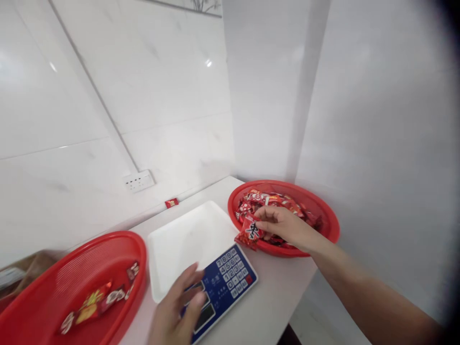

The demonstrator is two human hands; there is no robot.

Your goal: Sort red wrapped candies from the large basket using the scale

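Between the fingertips of my right hand point(283, 227) is a red snack packet point(248, 231) with dark lettering, held over the near rim of the right red basket point(332, 230). More red packets point(268, 197) fill that basket. My left hand point(181, 306), a little blurred, hovers with fingers apart over the display end of a blue-and-white digital scale point(223, 298), holding nothing. The scale's white weighing tray point(187, 235) has nothing on it. At the left, a second red basket point(89, 254) holds several packets point(95, 306) at its bottom.
A small red packet point(171, 203) lies by the wall at the table's back edge. A wall socket point(139, 181) sits above it. Behind the left basket is a brown cardboard box point(28, 270). Grey panels stand close on the right of the white table point(266, 292).
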